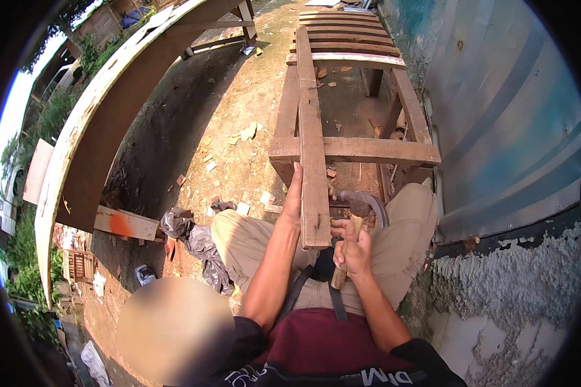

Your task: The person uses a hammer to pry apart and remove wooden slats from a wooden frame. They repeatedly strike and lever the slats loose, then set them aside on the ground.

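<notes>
A long brown wooden board (314,122) slants away from me, its near end above my lap and its far part resting over a wooden bench frame (384,151). Dark marks, perhaps nails, dot its upper face. My left hand (294,200) wraps the board from its left side, with fingertips showing past the right edge. Beside the board's near end, my right hand (357,250) grips a hammer (340,276) by its rough wooden handle. The hammer's dark head appears near a curved grey metal piece (382,209), partly hidden, between my knees.
Wooden slats (348,37) top the far end of the frame. A corrugated metal wall (510,116) stands close on the right. At left a large curved-looking tabletop (103,129) rises on edge. Black plastic (206,251) and wood scraps (246,132) litter the ground.
</notes>
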`<action>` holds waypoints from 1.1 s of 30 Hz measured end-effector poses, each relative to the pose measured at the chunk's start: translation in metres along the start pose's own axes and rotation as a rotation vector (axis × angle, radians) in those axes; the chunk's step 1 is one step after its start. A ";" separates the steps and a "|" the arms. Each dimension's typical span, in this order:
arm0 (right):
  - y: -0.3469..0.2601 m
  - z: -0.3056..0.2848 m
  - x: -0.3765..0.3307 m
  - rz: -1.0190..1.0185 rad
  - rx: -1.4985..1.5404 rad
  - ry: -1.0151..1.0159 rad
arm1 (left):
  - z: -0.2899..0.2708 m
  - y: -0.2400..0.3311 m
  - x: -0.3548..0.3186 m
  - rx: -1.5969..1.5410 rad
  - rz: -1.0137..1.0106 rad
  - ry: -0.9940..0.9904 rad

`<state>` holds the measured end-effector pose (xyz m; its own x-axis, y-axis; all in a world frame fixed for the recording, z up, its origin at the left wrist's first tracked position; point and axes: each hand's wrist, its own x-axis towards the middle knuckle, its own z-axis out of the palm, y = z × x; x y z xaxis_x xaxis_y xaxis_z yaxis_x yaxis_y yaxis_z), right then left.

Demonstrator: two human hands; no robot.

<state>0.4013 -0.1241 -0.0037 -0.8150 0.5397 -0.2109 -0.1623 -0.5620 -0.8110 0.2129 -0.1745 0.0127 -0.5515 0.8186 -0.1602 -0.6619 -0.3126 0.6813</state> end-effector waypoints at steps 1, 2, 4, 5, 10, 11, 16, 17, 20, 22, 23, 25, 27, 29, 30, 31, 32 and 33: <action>0.000 0.002 -0.002 0.030 0.048 -0.017 | 0.008 -0.005 -0.008 0.055 -0.038 0.020; -0.001 0.004 -0.005 0.059 0.096 -0.033 | 0.018 -0.011 -0.015 0.181 -0.003 0.167; -0.005 0.010 -0.010 0.105 0.155 -0.053 | 0.008 -0.020 -0.020 0.479 0.056 0.270; -0.002 0.006 -0.013 0.132 0.174 -0.073 | 0.004 -0.024 -0.021 0.628 0.085 0.321; 0.011 -0.026 -0.018 0.227 0.290 -0.104 | 0.016 -0.005 -0.015 1.138 0.302 0.337; 0.011 -0.029 -0.017 0.225 0.310 -0.103 | 0.011 -0.001 -0.006 1.115 0.396 0.377; 0.004 -0.022 -0.016 0.241 0.370 -0.065 | 0.007 0.065 0.085 0.960 0.753 0.489; 0.005 -0.025 -0.014 0.242 0.389 -0.085 | 0.008 0.082 0.109 0.931 0.753 0.494; -0.001 -0.041 -0.013 0.242 0.316 -0.094 | 0.032 0.098 0.169 0.949 0.386 0.530; -0.010 -0.034 -0.016 0.211 0.240 -0.066 | 0.043 0.092 0.203 1.018 0.085 0.555; -0.011 -0.017 -0.015 0.212 0.214 -0.099 | 0.011 0.101 0.222 0.914 0.081 0.442; -0.013 -0.007 -0.012 0.238 0.189 -0.105 | -0.013 0.107 0.237 1.035 0.122 0.494; -0.011 -0.028 -0.014 0.209 0.173 -0.045 | 0.022 0.088 0.229 0.856 0.045 0.395; -0.007 -0.033 -0.021 0.192 0.002 0.043 | 0.040 0.085 0.198 0.709 0.126 0.348; -0.002 -0.029 -0.021 0.189 -0.083 0.064 | 0.035 0.090 0.186 0.644 0.247 0.341; 0.002 -0.025 -0.019 0.186 -0.170 0.082 | 0.030 0.097 0.176 0.579 0.368 0.333; 0.008 -0.024 -0.014 0.184 -0.207 0.125 | 0.023 0.109 0.177 0.509 0.491 0.272; 0.012 -0.025 -0.011 0.192 -0.186 0.155 | 0.020 0.125 0.171 0.495 0.578 0.285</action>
<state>0.4221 -0.1207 -0.0251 -0.7239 0.5320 -0.4393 0.1029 -0.5464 -0.8312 0.0464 -0.0643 0.0843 -0.8896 0.4181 0.1839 0.0320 -0.3448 0.9381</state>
